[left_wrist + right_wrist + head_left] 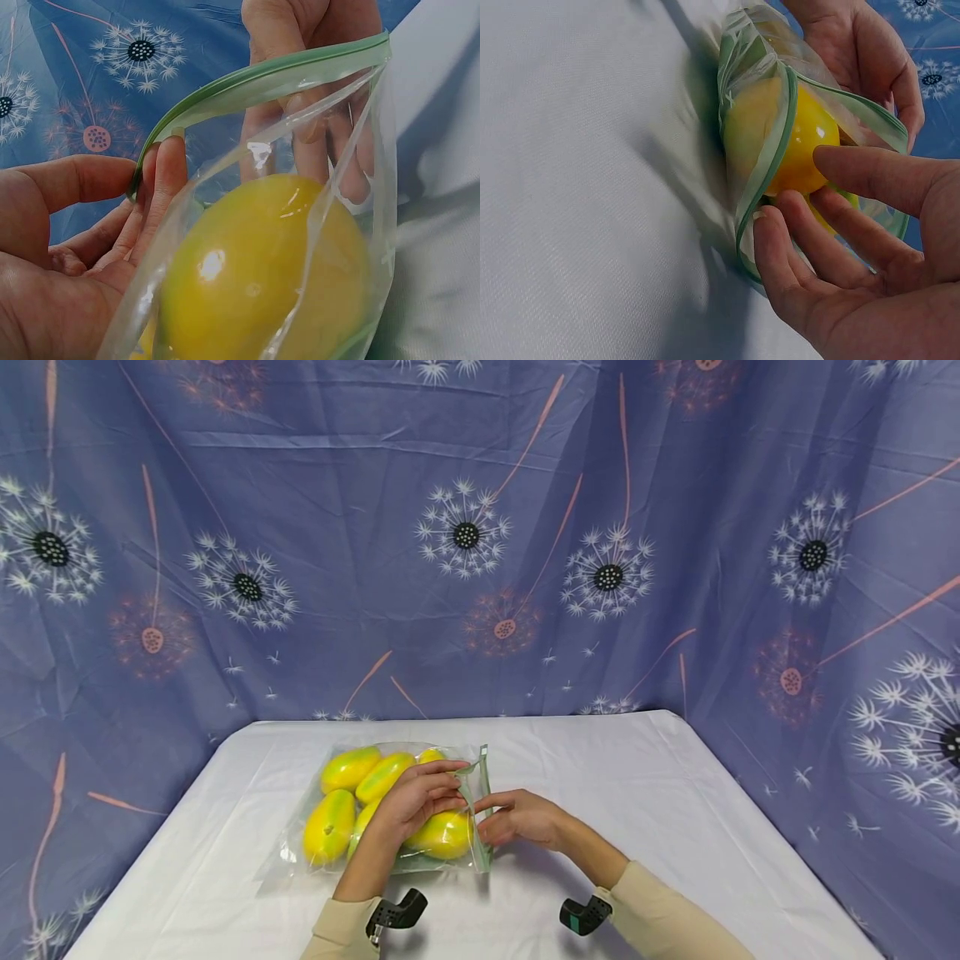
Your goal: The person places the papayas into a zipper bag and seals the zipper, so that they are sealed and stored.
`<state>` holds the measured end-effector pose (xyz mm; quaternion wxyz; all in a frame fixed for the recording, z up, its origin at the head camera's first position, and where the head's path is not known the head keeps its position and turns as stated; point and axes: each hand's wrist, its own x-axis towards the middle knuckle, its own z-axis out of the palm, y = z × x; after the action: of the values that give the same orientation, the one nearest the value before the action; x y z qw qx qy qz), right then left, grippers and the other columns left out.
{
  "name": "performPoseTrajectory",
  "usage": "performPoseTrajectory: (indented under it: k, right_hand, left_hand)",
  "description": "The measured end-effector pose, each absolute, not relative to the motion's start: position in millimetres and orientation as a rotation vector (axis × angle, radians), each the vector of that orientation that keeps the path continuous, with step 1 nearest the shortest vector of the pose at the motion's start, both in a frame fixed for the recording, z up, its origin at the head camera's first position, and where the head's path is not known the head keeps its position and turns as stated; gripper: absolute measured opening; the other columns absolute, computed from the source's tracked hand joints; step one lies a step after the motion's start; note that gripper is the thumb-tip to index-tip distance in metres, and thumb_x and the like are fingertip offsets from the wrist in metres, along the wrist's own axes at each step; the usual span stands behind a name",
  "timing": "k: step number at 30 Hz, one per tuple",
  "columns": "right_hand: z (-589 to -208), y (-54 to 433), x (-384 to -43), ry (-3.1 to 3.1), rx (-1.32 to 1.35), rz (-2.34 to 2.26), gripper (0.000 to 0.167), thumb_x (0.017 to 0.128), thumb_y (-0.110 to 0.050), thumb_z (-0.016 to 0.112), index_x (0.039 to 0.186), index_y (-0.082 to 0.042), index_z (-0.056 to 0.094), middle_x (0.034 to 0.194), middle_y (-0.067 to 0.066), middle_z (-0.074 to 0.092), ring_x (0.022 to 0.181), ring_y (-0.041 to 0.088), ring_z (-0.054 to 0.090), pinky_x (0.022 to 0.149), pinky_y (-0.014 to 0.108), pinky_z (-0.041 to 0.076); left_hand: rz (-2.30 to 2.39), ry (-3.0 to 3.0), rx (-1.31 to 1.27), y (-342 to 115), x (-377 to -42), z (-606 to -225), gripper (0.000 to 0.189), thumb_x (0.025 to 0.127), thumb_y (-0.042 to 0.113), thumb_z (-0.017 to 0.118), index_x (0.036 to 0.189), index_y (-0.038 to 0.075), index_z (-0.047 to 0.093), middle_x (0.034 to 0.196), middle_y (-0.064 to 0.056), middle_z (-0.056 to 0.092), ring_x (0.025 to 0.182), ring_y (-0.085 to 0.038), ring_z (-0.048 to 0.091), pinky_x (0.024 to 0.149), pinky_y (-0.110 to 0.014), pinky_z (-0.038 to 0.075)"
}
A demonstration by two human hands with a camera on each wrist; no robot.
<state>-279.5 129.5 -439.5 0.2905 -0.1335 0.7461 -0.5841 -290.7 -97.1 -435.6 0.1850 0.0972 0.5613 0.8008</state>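
Observation:
A clear zip bag (288,852) with a green zip strip lies on the table, holding several yellow-green mangoes (328,827). Its mouth faces right and gapes. My left hand (414,797) reaches across the bag and pinches the far part of the rim between thumb and fingers. In the left wrist view, the green strip (247,69) arches over one mango (262,262). My right hand (521,818) is at the mouth, fingers extended and slightly bent. In the right wrist view, its fingertips (791,202) are beside the nearest mango (810,142) and near the zip edge.
A white cloth covers the table (637,777). Blue curtain (360,527) with dandelion prints hangs behind it and at both sides. A black wrist camera mount (397,912) is on the left wrist, and another mount (585,916) is on the right.

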Motion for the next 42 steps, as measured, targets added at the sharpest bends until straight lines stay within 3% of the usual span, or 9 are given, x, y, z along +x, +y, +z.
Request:
performPoseTrajectory:
  k: [26, 35, 42]
  right_hand:
    - [-445.2, 125.2, -277.4, 1.906, -0.404, -1.544, 0.047, 0.083, -0.002, 0.070, 0.130, 0.003, 0.065, 0.118, 0.021, 0.073, 0.088, 0.015, 0.070, 0.080, 0.027, 0.059]
    - [-446.6, 123.1, -275.2, 1.862, -0.420, -1.556, 0.048, 0.086, -0.002, 0.067, 0.133, 0.002, 0.064, 0.120, 0.022, 0.072, 0.092, 0.016, 0.071, 0.088, 0.037, 0.060]
    - [-447.2, 122.8, -274.4, 1.863, -0.417, -1.555, 0.053, 0.081, -0.003, 0.067, 0.134, 0.001, 0.065, 0.121, 0.020, 0.072, 0.105, 0.022, 0.072, 0.087, 0.033, 0.060]
  left_hand:
    - [2.258, 1.587, 0.271, -97.8, -291.4, -435.5, 0.046, 0.100, -0.005, 0.051, 0.144, -0.014, 0.044, 0.087, -0.003, 0.060, 0.075, -0.016, 0.068, 0.083, -0.030, 0.063]
    - [2.262, 1.584, 0.265, -97.9, -290.9, -435.8, 0.045, 0.100, -0.005, 0.050, 0.144, -0.014, 0.045, 0.087, -0.003, 0.061, 0.076, -0.016, 0.068, 0.083, -0.030, 0.063]
    - [2.262, 1.589, 0.263, -98.5, -290.1, -435.8, 0.045, 0.100, -0.005, 0.050, 0.144, -0.014, 0.044, 0.090, -0.004, 0.061, 0.076, -0.016, 0.068, 0.083, -0.029, 0.063]
